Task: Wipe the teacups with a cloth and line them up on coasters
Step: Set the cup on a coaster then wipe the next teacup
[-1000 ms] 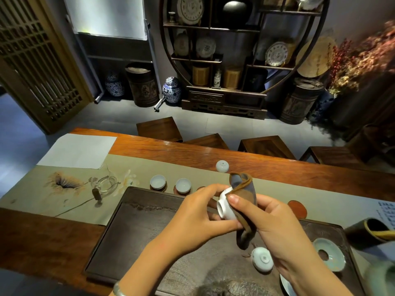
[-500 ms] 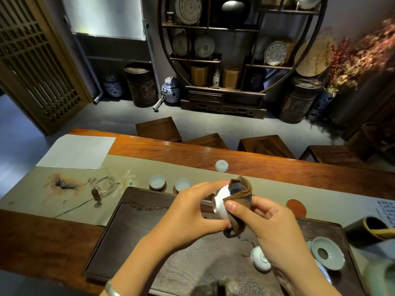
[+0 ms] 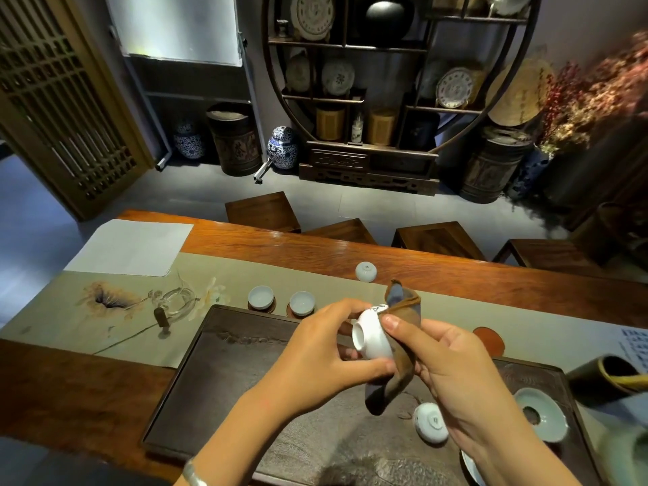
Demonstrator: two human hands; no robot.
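Observation:
A white teacup (image 3: 371, 334) lies on its side in the air above the dark tea tray (image 3: 217, 373), its foot toward me. My left hand (image 3: 326, 349) grips it from the left. My right hand (image 3: 441, 359) pinches a brown cloth (image 3: 399, 345) against the cup's right side, thumb on the cup wall. Two pale cups (image 3: 261, 297) (image 3: 302, 303) stand on coasters beyond the tray. One bare reddish coaster (image 3: 489, 340) lies to the right. An upturned cup (image 3: 365, 271) sits farther back, and another upturned cup (image 3: 430, 422) rests on the tray.
A glass pitcher (image 3: 175, 303) stands on the green table runner (image 3: 105, 310) at left, near a white sheet (image 3: 129, 247). A celadon saucer (image 3: 541, 413) lies at the tray's right end beside a dark vessel (image 3: 606, 377). Wooden stools (image 3: 263, 212) line the table's far side.
The cup and cloth have turned in my hands: the cloth's bunched top has shifted and its tail hangs lower below the cup. Both hands stay above the tray.

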